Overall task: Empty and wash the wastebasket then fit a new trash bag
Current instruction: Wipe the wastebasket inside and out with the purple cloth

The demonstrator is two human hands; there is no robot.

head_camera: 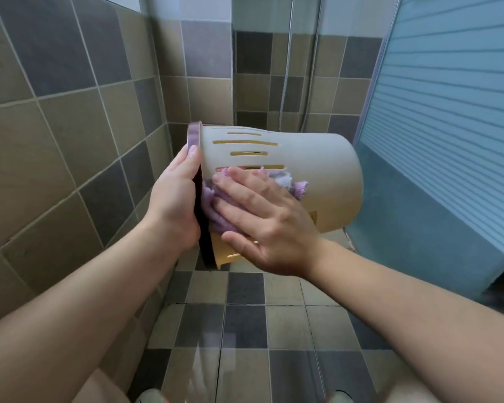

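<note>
Nearest the camera, two bare forearms reached forward over a checkered floor (245, 324) of grey and tan tiles, with what may have been shoe tips at the bottom edge, too blurred to be sure. The left hand (175, 202) gripped the purple rim (193, 138) of the wastebasket (312, 170), thumb on the rim's outer edge and fingers curled out of sight inside the mouth. The right hand (262, 219) lay flat with fingers straight and spread, pressing a lilac cloth (298, 187) against the basket's side just below the slotted openings. The cream wastebasket was held on its side in the air, mouth to the left and base to the right, well above the floor. The tiled wall (56, 126) stood close on the left, near the rim; a blue ribbed panel (448, 126) closed in the right, just beside the base. A shower hose (287, 62) hung in the far corner. No writing or label could be read anywhere.
</note>
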